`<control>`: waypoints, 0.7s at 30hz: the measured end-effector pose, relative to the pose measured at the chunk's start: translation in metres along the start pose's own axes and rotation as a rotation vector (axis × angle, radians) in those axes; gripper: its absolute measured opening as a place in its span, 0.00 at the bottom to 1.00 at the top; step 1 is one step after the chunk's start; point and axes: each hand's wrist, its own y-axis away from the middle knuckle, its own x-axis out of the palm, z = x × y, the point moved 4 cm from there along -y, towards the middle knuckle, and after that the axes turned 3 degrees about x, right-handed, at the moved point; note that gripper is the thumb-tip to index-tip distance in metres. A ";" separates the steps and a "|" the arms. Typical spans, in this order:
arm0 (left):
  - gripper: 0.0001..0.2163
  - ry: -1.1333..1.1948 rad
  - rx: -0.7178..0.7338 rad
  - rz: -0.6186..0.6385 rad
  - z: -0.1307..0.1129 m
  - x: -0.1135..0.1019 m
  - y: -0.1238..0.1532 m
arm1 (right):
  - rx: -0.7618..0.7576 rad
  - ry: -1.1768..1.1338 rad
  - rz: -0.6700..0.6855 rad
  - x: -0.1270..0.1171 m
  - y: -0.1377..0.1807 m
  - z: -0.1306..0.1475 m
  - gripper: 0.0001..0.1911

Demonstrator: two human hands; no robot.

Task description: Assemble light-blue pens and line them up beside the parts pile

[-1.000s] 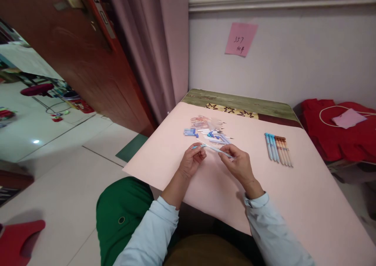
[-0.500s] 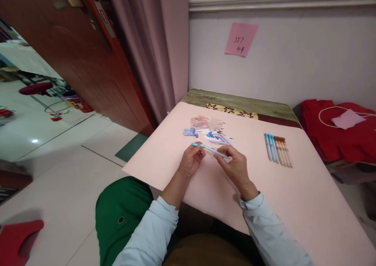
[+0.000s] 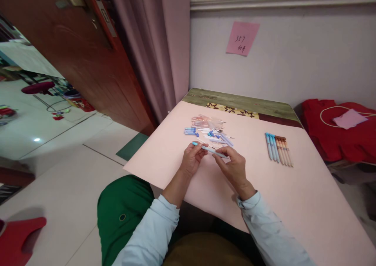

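A light blue pen (image 3: 210, 150) is held between my two hands above the near part of the table. My left hand (image 3: 192, 158) pinches its bright blue end, and my right hand (image 3: 232, 164) grips the paler barrel near the other end. Just beyond my hands lies a loose pile of pen parts: clear pinkish barrels (image 3: 201, 121), blue-purple caps (image 3: 191, 131), lilac barrels (image 3: 221, 140) and thin white refills. Off to the right, a row of whole pens lies side by side, blue ones (image 3: 272, 148) next to brown-topped ones (image 3: 284, 151).
A pale pink sheet (image 3: 293, 203) covers most of the table, whose green wooden edge (image 3: 235, 96) shows at the back against the wall. Red cloth (image 3: 329, 141) lies on the right. A brown door (image 3: 96, 62) and a mauve curtain (image 3: 164, 43) stand at the left.
The two ends of the pen have come closer together, and my right hand has shifted slightly left. The pile and the row of pens lie as before.
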 end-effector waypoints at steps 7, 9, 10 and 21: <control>0.13 -0.012 -0.005 -0.009 0.001 0.001 -0.001 | 0.120 0.016 0.015 0.003 0.002 -0.004 0.11; 0.12 -0.011 0.009 -0.009 0.001 0.003 -0.001 | 0.129 0.042 0.025 0.004 0.003 -0.004 0.12; 0.12 -0.010 0.017 -0.010 0.001 0.003 -0.001 | 0.128 0.058 0.031 0.005 0.004 -0.004 0.12; 0.15 -0.105 -0.039 0.005 0.001 0.003 0.001 | 0.195 0.252 0.151 0.019 0.012 -0.014 0.26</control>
